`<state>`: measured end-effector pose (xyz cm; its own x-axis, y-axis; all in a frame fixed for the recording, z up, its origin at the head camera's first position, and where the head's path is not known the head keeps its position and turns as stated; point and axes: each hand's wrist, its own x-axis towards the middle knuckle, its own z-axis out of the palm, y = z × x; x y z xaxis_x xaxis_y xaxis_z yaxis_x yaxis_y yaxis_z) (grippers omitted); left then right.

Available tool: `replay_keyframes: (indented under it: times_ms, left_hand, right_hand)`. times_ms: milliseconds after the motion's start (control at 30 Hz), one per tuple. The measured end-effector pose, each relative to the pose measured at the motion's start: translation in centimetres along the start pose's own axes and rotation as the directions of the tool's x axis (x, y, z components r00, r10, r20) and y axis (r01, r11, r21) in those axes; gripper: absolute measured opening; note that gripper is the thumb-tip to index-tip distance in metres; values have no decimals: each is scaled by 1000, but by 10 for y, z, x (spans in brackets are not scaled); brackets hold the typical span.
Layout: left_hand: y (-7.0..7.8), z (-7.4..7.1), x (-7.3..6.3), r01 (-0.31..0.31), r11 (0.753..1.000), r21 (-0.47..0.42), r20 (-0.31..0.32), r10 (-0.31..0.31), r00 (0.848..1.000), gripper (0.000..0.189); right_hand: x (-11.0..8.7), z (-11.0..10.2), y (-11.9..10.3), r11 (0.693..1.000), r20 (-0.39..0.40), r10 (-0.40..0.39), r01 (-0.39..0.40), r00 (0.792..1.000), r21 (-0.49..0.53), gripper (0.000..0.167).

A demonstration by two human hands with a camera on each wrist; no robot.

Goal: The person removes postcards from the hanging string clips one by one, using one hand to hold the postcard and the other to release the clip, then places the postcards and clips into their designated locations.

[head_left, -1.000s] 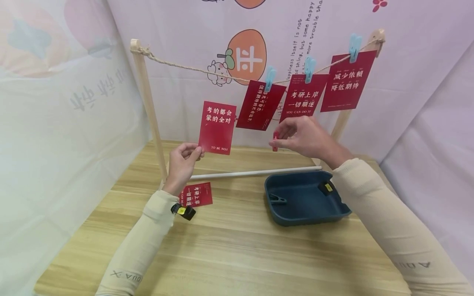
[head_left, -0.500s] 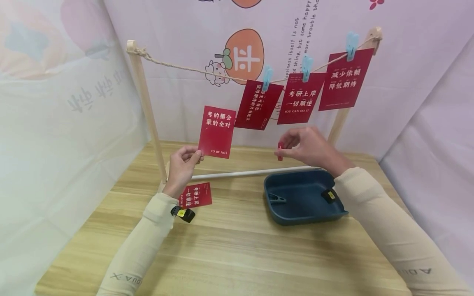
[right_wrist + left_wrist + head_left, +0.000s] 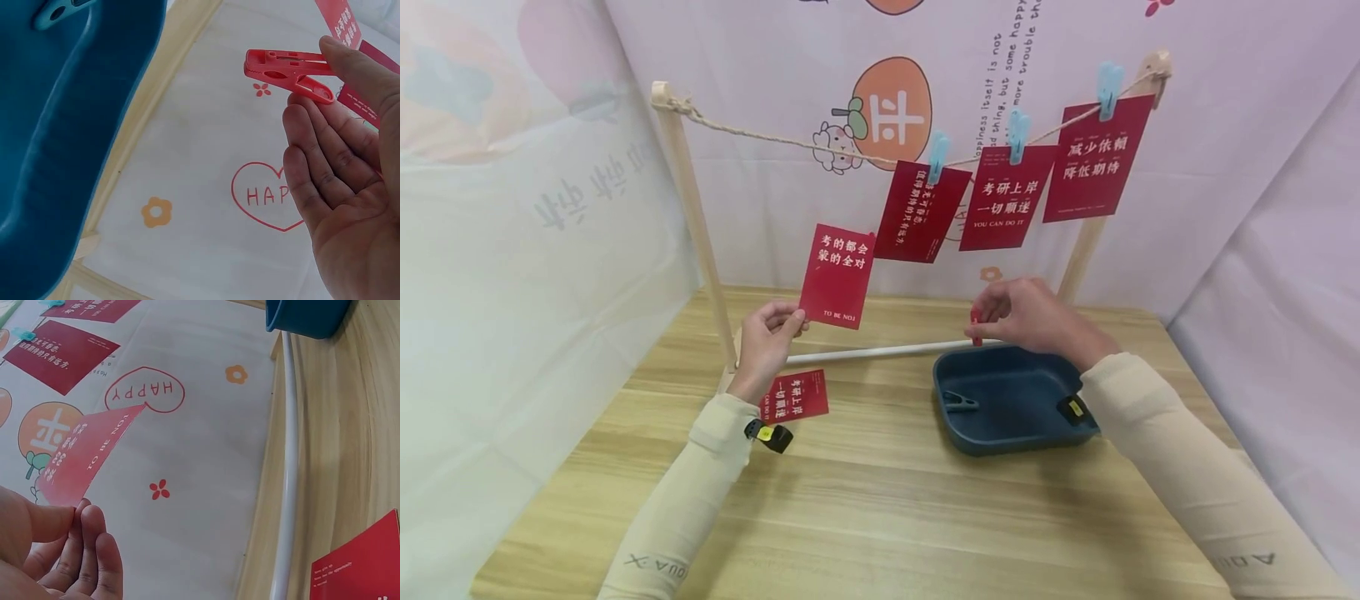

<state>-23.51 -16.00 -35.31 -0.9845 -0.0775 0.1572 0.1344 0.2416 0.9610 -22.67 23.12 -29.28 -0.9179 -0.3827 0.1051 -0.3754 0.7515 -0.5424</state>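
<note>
My left hand [image 3: 767, 346] pinches a red card [image 3: 837, 279] by its lower left corner, thumb on the printed side. The card is upright in the air, left of and a little below the hanging cards. In the right wrist view, a red clothespin [image 3: 290, 72] sits between the thumb and fingers of my right hand [image 3: 350, 137], gripped by its handle end. That hand is just above the back edge of the blue tray [image 3: 947, 429]. A twine line [image 3: 760, 133] carries red cards [image 3: 922, 212] under light blue clothespins [image 3: 937, 158].
Another red card [image 3: 799, 395] lies on the wooden table [image 3: 880, 500] near my left wrist. A clothespin [image 3: 960, 402] lies in the tray. Wooden posts [image 3: 695, 225] hold the twine at both ends, and a white rod [image 3: 880, 352] runs low between them.
My right hand has come down with the red clothespin, from in front of the hanging cards to the tray's back edge. My left hand has lowered its card slightly.
</note>
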Motion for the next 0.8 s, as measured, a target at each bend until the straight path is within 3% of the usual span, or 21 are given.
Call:
replay_keyframes:
  times_ms: [500, 800]
  left_hand:
    - [-6, -3, 3, 21, 999, 25, 1, -22, 1000, 34]
    - [-11, -2, 1, 43, 998, 48, 13, -44, 999, 32]
  right_hand:
    - [-7, 12, 14, 1000, 33, -14, 14, 999, 9, 25]
    - [-9, 20, 28, 994, 53, -53, 58, 997, -97, 24]
